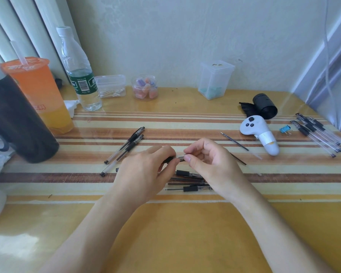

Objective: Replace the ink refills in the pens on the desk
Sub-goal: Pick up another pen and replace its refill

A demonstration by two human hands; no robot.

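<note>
Both hands meet over the middle of the desk on one clear pen (pixel 179 158) with a black grip. My left hand (pixel 146 170) grips its left part and my right hand (pixel 209 162) pinches its right end; most of the pen is hidden by fingers. Under the hands lie several pen parts and thin black refills (pixel 189 183). Two capped pens (pixel 126 146) lie slanted to the left. A loose refill (pixel 234 141) lies to the right, and another refill (pixel 238 159) pokes out behind my right hand. A bundle of pens (pixel 319 133) lies at the far right.
An orange drink cup (pixel 37 93), a dark flask (pixel 14 119) and a water bottle (pixel 79 73) stand at the left. Small clear containers (pixel 145 87) line the back wall. A white controller (pixel 260 131), a black roll (pixel 264 106) and a blue binder clip (pixel 284 129) sit at the right.
</note>
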